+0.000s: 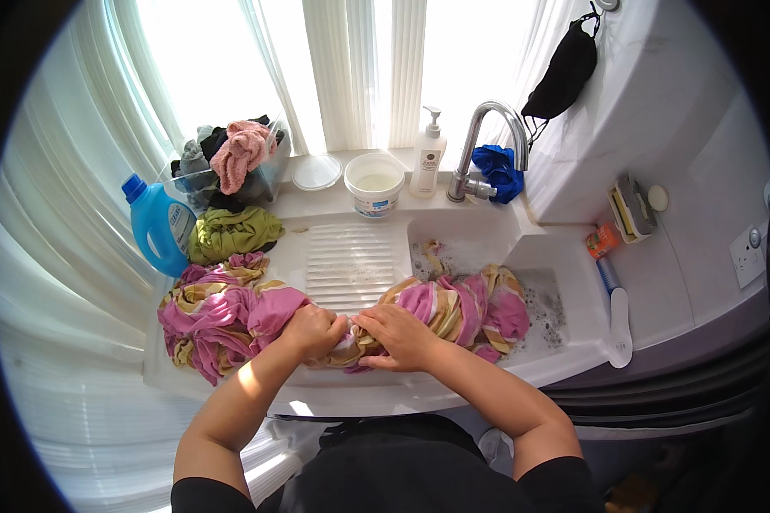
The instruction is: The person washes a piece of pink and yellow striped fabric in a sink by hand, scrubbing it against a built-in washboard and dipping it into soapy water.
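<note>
Striped cloth [453, 308] on the ribbed washboard [348, 265].
Your left hand [315, 332] and right hand [399, 336] both clench it, near the soapy sink [488, 248].

A blue detergent bottle [156, 224] stands at the left, beside a green cloth [233, 232]. Behind them a clear bin [265, 181] holds clothes. A white tub [375, 183], a pump bottle [428, 158] and a tap [484, 145] stand near the window.

Bright daylight floods through a window [231, 60] hung with sheer white curtains [364, 68], behind the white counter [701, 282].
</note>
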Demonstrator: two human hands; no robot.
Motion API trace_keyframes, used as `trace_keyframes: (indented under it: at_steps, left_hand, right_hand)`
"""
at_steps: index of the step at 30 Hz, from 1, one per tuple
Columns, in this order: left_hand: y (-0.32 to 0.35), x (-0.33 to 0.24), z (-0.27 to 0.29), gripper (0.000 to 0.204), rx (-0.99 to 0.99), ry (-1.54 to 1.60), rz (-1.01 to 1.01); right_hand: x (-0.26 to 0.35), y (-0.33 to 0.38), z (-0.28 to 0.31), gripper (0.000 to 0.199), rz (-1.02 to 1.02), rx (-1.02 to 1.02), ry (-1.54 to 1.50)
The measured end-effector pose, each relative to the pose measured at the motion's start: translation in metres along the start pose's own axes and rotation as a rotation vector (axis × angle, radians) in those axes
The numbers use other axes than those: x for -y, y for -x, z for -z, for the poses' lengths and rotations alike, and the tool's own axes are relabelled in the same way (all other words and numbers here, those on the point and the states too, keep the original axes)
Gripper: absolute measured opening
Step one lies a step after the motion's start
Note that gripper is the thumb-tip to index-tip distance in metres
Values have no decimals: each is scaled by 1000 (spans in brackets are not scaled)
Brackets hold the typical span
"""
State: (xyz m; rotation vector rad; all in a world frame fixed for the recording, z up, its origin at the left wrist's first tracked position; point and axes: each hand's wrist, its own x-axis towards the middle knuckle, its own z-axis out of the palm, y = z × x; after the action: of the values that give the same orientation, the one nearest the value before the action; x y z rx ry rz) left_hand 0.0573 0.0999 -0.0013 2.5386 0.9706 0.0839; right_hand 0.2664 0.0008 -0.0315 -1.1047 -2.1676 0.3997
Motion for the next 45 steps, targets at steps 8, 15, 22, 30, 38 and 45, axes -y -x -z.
trace_keyframes:
  at_steps: [8,15,22,30,38,45]
  left_hand:
    - [-22,-39,43,54,-377,-234,50]
    - [-17,-120,-37,97,-210,-538,-146]
    - [-34,-94,-23,85,-140,-231,-227]
    - [-30,-101,-25,85,-199,-225,-243]
    - [-31,-102,-29,83,-239,-185,-244]
    - [-32,-104,-29,81,-275,-185,-259]
  right_hand:
    - [-62,111,81,120,-665,153,124]
    - [-77,113,50,55,-585,-54,46]
    - [-28,117,69,60,-567,-111,174]
    - [-118,143,111,28,-841,-69,-442]
    - [-110,116,79,47,-638,-22,-524]
    - [-134,117,54,54,-438,101,-211]
